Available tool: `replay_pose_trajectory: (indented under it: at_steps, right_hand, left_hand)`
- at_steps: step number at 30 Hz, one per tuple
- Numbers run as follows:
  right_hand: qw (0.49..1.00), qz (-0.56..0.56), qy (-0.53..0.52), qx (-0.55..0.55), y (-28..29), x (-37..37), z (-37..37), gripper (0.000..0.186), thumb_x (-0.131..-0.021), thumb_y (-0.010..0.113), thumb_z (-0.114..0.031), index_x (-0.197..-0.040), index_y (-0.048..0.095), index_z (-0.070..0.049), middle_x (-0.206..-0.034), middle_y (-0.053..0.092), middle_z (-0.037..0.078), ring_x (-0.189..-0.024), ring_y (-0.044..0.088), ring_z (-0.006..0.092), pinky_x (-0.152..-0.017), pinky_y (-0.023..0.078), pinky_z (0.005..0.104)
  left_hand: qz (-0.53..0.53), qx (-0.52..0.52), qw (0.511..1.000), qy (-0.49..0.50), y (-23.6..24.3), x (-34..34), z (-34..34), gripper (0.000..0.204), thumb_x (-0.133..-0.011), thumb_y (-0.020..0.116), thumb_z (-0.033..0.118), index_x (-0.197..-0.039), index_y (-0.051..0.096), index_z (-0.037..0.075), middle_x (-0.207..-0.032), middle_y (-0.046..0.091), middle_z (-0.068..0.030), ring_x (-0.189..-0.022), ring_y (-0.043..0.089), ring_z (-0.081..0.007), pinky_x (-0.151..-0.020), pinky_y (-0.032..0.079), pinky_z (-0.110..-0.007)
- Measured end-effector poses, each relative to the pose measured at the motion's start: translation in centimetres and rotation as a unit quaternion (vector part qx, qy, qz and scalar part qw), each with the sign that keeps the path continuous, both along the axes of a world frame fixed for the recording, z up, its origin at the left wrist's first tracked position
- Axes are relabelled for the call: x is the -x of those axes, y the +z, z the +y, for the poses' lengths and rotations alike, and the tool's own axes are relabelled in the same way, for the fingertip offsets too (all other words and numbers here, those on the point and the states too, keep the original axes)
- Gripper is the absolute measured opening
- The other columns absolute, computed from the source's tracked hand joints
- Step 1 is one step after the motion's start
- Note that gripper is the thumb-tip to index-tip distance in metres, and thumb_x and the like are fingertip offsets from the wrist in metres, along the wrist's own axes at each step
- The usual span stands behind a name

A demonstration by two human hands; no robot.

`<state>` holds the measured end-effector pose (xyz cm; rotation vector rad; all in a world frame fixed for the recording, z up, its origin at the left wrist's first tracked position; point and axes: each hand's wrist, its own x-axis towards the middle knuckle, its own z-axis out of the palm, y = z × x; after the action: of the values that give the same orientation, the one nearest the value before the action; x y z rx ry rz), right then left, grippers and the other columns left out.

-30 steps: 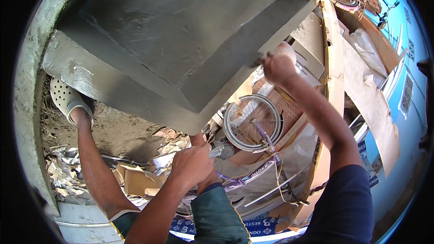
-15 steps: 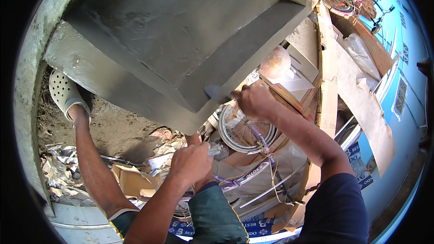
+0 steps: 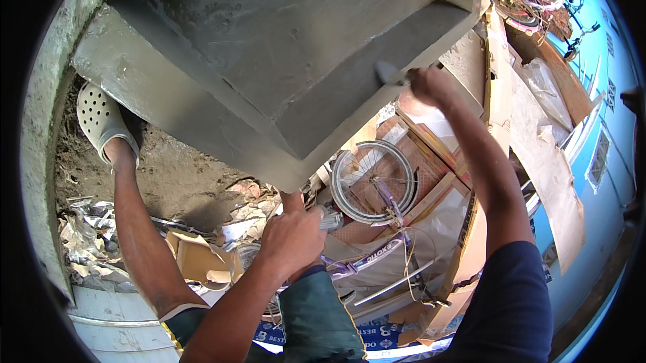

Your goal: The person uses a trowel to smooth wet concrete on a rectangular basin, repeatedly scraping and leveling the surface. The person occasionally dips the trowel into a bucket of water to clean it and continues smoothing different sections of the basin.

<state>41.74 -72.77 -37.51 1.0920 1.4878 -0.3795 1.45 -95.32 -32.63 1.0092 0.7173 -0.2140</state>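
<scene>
My right hand (image 3: 431, 86) is closed round the handle of a small trowel (image 3: 387, 73). The trowel's blade lies against the inner face of a smooth grey cement basin (image 3: 367, 60), close to its right-hand rim. My left hand (image 3: 294, 238) is closed in front of my knee, below the basin's near corner. A greyish piece (image 3: 330, 219) shows beside its fingers; I cannot make out what it is. The basin's wet-looking outer wall (image 3: 168, 114) slopes down toward my legs.
My left foot, in a pale clog (image 3: 101, 117), stands on muddy ground by a concrete wall (image 3: 44, 134). Under the basin lie a bicycle wheel (image 3: 373, 181), a purple bicycle frame (image 3: 360, 262), a cardboard box (image 3: 198, 259) and scraps. Cardboard sheets (image 3: 548, 161) lean at right.
My right hand and the trowel have moved up and to the right along the basin's rim, away from its near corner. My left hand stays closed in nearly the same place.
</scene>
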Motion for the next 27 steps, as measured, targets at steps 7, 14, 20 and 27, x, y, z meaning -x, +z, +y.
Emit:
replay_pose_trajectory:
  at_steps: [7, 14, 20, 27]
  right_hand:
    - [0.978, 0.034, -0.078, 0.19, 3.0, 13.6, -10.4, 0.037, -0.107, 0.047, -0.019, -0.135, 0.07, -0.01, -0.109, 0.081, 0.016, -0.099, 0.082, 0.0318, -0.084, 0.068, 0.0467]
    - [0.972, 0.018, 0.073, 0.224, 2.6, 12.3, -11.8, 0.056, -0.108, 0.055, -0.023, -0.162, 0.048, -0.013, -0.149, 0.061, 0.022, -0.1, 0.081, 0.0297, -0.078, 0.066, 0.0415]
    - [0.994, -0.045, 0.101, -0.015, 0.2, 1.0, -1.3, 0.037, -0.102, 0.055, -0.016, -0.133, 0.073, -0.016, -0.12, 0.078, 0.016, -0.092, 0.08, 0.0305, -0.077, 0.066, 0.0442]
    - [0.987, 0.061, -0.137, 0.053, 4.9, 7.3, -12.0, 0.034, -0.104, 0.056, -0.022, -0.135, 0.071, -0.019, -0.107, 0.078, 0.019, -0.089, 0.079, 0.0378, -0.075, 0.066, 0.0508]
  left_hand:
    - [0.003, -0.012, 0.999, 0.041, 0.9, 0.5, 2.3, 0.025, -0.097, 0.068, 0.025, -0.105, 0.072, 0.001, -0.099, 0.078, -0.0257, -0.099, 0.077, -0.0457, -0.092, 0.059, -0.057]
    - [-0.013, -0.011, 0.998, 0.054, 1.2, 0.6, 2.7, 0.028, -0.1, 0.066, 0.028, -0.109, 0.071, 0.002, -0.098, 0.077, -0.0245, -0.097, 0.075, -0.0464, -0.087, 0.058, -0.058]
    - [-0.004, -0.014, 0.999, 0.05, 1.1, 0.4, 2.3, 0.028, -0.1, 0.065, 0.028, -0.109, 0.072, 0.002, -0.097, 0.077, -0.0242, -0.096, 0.075, -0.0459, -0.086, 0.057, -0.058]
    - [0.008, -0.006, 1.0, -0.004, 0.8, -0.3, 2.7, 0.027, -0.099, 0.066, 0.026, -0.109, 0.071, 0.001, -0.101, 0.079, -0.0243, -0.098, 0.076, -0.0469, -0.089, 0.059, -0.058]
